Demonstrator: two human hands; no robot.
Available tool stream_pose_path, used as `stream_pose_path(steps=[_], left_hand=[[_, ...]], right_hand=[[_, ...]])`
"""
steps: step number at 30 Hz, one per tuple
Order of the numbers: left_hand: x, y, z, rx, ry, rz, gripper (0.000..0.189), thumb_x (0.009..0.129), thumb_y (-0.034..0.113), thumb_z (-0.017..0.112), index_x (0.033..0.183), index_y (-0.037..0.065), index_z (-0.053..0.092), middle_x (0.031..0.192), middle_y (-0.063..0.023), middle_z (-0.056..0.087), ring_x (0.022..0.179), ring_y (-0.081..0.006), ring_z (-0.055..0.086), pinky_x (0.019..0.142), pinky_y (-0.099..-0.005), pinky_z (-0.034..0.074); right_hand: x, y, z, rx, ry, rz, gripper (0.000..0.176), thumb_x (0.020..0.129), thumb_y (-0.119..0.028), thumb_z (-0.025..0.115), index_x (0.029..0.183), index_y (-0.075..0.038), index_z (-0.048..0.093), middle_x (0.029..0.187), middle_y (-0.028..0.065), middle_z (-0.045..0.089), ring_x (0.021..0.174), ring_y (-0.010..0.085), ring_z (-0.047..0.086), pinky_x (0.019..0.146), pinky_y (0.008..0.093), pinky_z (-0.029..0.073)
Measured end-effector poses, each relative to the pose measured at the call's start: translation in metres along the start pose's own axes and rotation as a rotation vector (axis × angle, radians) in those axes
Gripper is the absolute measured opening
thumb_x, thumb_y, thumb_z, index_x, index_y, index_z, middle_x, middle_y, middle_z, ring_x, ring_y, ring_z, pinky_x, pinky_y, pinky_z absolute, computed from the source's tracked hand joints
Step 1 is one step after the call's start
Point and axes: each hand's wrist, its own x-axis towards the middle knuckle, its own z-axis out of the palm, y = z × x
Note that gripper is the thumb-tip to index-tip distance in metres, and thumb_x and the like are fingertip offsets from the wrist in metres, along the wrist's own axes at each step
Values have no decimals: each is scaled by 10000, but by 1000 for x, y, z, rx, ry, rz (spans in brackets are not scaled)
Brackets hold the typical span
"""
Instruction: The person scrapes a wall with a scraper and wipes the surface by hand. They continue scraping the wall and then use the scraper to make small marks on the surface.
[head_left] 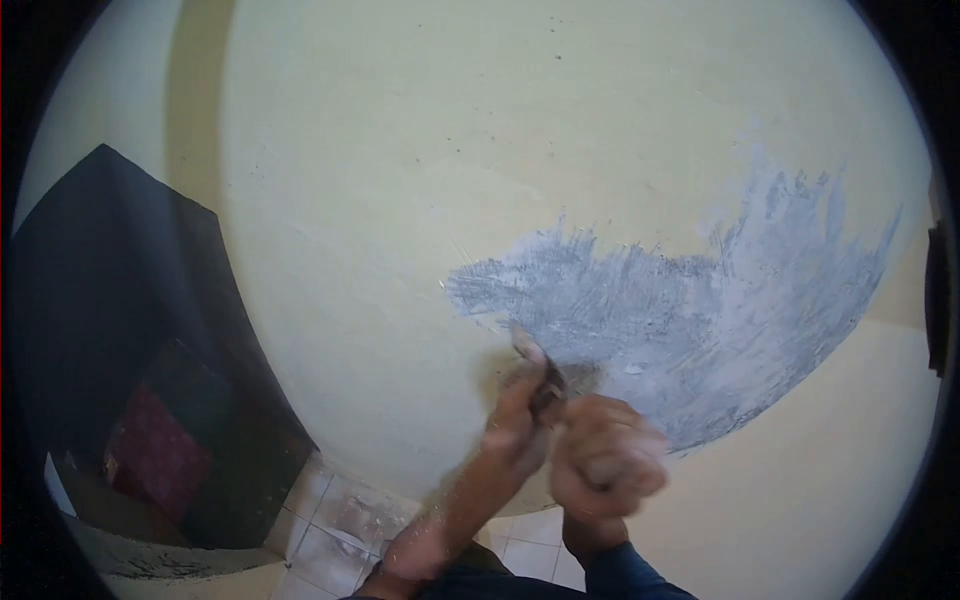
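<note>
A cream wall [350, 250] fills most of the view, with a rough grey bared patch [640, 300] across its right half. My left hand [518, 405] is closed at the patch's lower left edge, its thumb pointing up along the wall. It grips a small dark hand tool [548, 392], mostly hidden by the fingers; its exact kind does not show. Close beside it, my right hand [608, 458] is curled into a fist and smeared by motion. What those fingers hold, if anything, is hidden.
A dark opening [120, 270] lies at the left, with a dark red panel [160, 450] low inside it. Pale floor tiles [330, 555] with whitish dust show below. A dark object [936, 300] stands at the far right edge.
</note>
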Motion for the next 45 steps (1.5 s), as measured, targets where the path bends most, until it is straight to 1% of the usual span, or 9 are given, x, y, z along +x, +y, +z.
stream_pose_path(steps=[4, 8, 13, 20, 28, 38, 39, 42, 45], left_hand=[[-8, 12, 5, -216, -58, 61, 241, 943, 371, 591, 848, 152, 555, 725, 43, 507, 622, -58, 429, 558, -233, 335], [-4, 3, 16, -188, -69, -50, 247, 953, 371, 576, 883, 134, 565, 756, 35, 540, 662, -78, 477, 577, -242, 363], [-8, 22, 0, -268, -142, 16, 240, 953, 369, 575, 882, 140, 563, 748, 29, 537, 681, -81, 500, 602, -247, 399], [6, 5, -21, -357, -240, -67, 356, 997, 425, 457, 838, 126, 568, 711, 37, 499, 671, -102, 489, 624, -255, 422], [2, 3, -2, -241, -58, 7, 388, 1017, 424, 409, 803, 130, 546, 718, 36, 493, 681, -78, 472, 653, -248, 427], [10, -1, -27, -513, -157, -60, 223, 948, 361, 589, 840, 170, 547, 704, 48, 491, 642, -73, 471, 589, -239, 398], [3, 4, -26, -616, -270, -111, 228, 951, 362, 583, 844, 163, 549, 709, 46, 500, 640, -71, 473, 580, -243, 399], [-5, 7, 2, -137, -60, -115, 359, 999, 430, 450, 793, 148, 536, 679, 48, 469, 639, -79, 469, 646, -261, 437], [-4, 13, -4, -377, -177, -113, 341, 1005, 383, 460, 805, 123, 551, 703, 30, 501, 657, -87, 477, 642, -260, 432]], right_hand=[[1, -4, 5, 19, -18, -8, 525, 950, -309, 364, 481, -85, 297, 471, 71, 425, 409, 189, 430, 494, 381, 485], [4, 6, 9, -100, 172, -139, 510, 958, -258, 353, 482, -95, 275, 453, 64, 405, 377, 178, 395, 460, 360, 472], [7, 6, 30, 87, 77, -141, 537, 965, -323, 330, 483, -96, 268, 443, 50, 375, 359, 173, 356, 441, 342, 455], [11, 9, 30, 116, -8, -282, 447, 927, -116, 362, 490, -90, 269, 441, 57, 390, 366, 175, 398, 444, 334, 452], [9, 10, 18, -98, -11, -262, 421, 915, -64, 362, 504, -80, 276, 455, 66, 409, 365, 184, 417, 406, 329, 450], [13, 17, 32, 78, 53, -177, 488, 970, -147, 334, 491, -85, 263, 424, 54, 357, 354, 173, 378, 394, 328, 427], [16, 9, 34, 66, 51, -151, 490, 971, -151, 335, 491, -85, 265, 425, 54, 359, 353, 173, 376, 395, 332, 428], [12, 1, 15, 36, -13, -122, 489, 975, -163, 338, 497, -81, 274, 433, 55, 368, 354, 174, 376, 402, 342, 433], [11, 6, 26, 58, -45, -224, 481, 966, -164, 351, 497, -80, 281, 434, 52, 362, 363, 174, 379, 414, 346, 445]])
